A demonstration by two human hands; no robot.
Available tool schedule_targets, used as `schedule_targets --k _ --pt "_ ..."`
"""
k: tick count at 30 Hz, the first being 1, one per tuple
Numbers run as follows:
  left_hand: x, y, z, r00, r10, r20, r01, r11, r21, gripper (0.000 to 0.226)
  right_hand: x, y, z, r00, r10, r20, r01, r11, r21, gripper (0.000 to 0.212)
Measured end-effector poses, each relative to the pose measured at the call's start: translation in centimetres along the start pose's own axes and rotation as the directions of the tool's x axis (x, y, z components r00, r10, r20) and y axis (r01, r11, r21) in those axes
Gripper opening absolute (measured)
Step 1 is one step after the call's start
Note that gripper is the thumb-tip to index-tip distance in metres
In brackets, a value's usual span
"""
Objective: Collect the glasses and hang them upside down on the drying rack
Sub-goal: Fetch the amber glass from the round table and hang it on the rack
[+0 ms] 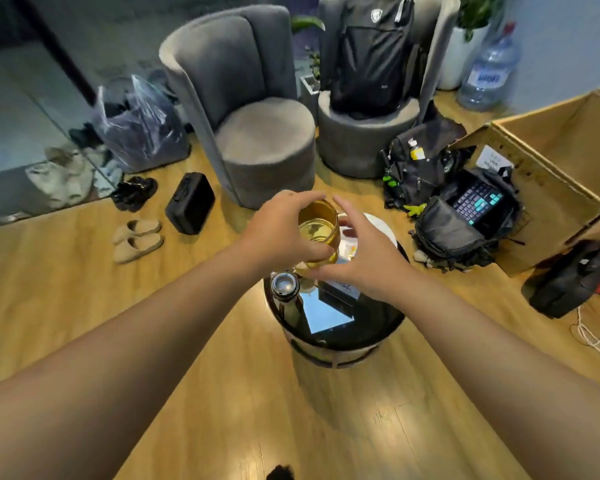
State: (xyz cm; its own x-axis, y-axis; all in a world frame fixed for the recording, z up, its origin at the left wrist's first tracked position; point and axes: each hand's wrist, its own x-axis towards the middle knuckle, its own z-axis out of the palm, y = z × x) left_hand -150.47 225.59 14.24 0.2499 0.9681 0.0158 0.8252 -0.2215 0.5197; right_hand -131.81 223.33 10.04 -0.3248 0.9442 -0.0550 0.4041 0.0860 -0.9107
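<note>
While held above round black glass worktop [378,323], amber cylindrical glass [318,233] sits upright, mouth toward camera. Left hand [284,230] fingers clamp its side; right hand [368,258] fingers curled loose, touching base edge. Needs inverting; no rack visible.

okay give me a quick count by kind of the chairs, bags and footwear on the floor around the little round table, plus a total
Grey armchairs: 2
Black backpacks: 3, one on the right chair, two on the floor
Plastic bags: 1
Black cases: 2
Pairs of footwear: 2, beige slippers and black shoes
Total: 10
</note>
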Motion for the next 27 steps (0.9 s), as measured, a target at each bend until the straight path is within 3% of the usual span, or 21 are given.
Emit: schedule_targets --k 3,8,17,23,27 --pt "-3.0 3.6 -7.6 0.999 -0.023 -0.024 0.022 0.999 -0.024 0.090 -0.7 -7.6 -0.3 0.996 -0.086 -0.012 0.086 0.995 0.044 0.121" --pt "-9.5 8.1 -19.5 0.989 -0.066 -0.133 0.061 0.997 -0.044 0.088 -2.6 -19.5 1.3 0.972 -0.235 -0.003 0.233 0.961 0.149 0.102" --pt "-25.4 11.0 -38.6 0.914 -0.202 -0.351 0.232 0.972 0.043 0.091 -7.3 -40.3 8.4 0.877 -0.446 0.180 0.365 0.860 0.357 0.085" --pt "-43.7 11.6 -46.8 0.786 -0.337 -0.519 0.390 0.921 -0.009 0.091 -15.5 -52.9 18.5 0.732 -0.585 0.349 0.415 0.789 0.452 0.072" --pt "-58.9 13.6 -50.1 0.614 -0.435 -0.658 0.504 0.858 -0.097 0.086 -24.7 -60.3 26.8 0.596 -0.659 0.458 0.405 0.740 0.538 0.068"
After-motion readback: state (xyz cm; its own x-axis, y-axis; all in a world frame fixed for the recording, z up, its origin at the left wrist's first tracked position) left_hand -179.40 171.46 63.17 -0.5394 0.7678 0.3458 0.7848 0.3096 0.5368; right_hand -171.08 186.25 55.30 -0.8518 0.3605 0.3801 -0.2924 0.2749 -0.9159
